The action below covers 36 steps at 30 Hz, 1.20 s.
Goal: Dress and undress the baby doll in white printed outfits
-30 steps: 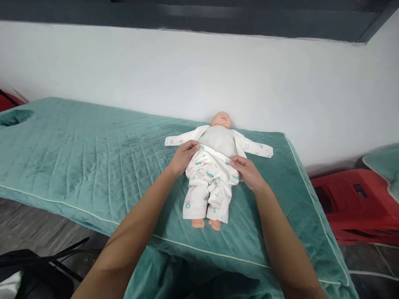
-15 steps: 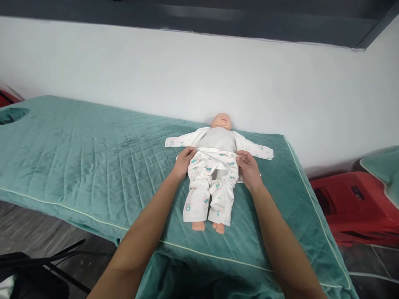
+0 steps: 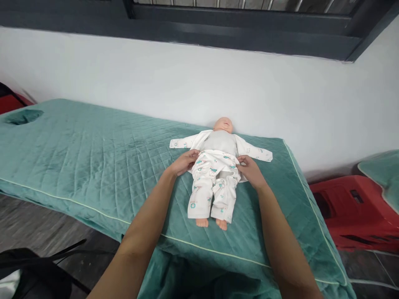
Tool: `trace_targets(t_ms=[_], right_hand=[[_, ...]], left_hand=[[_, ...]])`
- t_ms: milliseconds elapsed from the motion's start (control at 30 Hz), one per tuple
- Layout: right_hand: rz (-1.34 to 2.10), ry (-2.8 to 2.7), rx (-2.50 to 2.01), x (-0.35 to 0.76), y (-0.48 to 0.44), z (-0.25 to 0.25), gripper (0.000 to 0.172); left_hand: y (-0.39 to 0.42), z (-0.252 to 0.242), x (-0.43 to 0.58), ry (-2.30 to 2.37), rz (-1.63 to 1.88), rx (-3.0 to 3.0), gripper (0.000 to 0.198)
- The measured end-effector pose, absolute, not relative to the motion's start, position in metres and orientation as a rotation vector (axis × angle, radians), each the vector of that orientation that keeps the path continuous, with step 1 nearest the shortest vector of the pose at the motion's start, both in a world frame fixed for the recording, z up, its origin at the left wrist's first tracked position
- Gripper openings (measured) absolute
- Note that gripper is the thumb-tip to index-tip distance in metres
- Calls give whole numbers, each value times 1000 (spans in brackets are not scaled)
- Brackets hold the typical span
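A baby doll (image 3: 223, 124) lies on its back on the green quilted bed cover (image 3: 131, 166), head toward the wall. Its printed white pants (image 3: 202, 182) cover both legs, with the bare feet showing below the cuffs. At the waistband's left side, the fingers of my left hand (image 3: 184, 162) are closed on the pants. My right hand (image 3: 252, 170) pinches the waistband's other side. The doll's white jacket (image 3: 254, 152) is spread open, its sleeves stretched out to both sides, and the grey torso (image 3: 220, 142) shows between.
A white wall (image 3: 124, 74) rises behind the bed, under a dark window frame (image 3: 218, 35). To the right stands a red plastic stool (image 3: 358, 207) with green cloth (image 3: 383, 174) beside it. A black bag (image 3: 31, 274) with straps sits at the lower left.
The view has tilted up slightly, showing more of the window. Both hands stay at the waistband, which sits slightly differently, with folds gathered at the crotch.
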State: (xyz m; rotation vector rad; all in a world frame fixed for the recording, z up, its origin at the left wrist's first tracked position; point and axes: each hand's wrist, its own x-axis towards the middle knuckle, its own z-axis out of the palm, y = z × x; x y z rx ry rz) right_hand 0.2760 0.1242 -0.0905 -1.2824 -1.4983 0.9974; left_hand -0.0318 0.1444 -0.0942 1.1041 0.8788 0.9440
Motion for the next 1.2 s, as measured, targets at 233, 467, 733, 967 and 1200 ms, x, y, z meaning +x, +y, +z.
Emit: trace_targets(t_ms=[233,467,733,967,1200], right_hand=[[914,-1537,-1406,273,126,-97,26],[1093,-1409,-1390,269,123,-95,14],[1373,-1258,-1230,275,117,-87,24],[1425,-1345,-1128,281,118,-92,33],[1190,-1354,-1318,271,121,-97,20]], left_hand=[[142,-88,-36,792,922,1094,41],[149,-86,-42,732,821,1066,47],[151,-87,-39,778,797,1108,43],[155,-91,-43,783,777,1127,43],[154,-98,-31,1012,865,1201,28]])
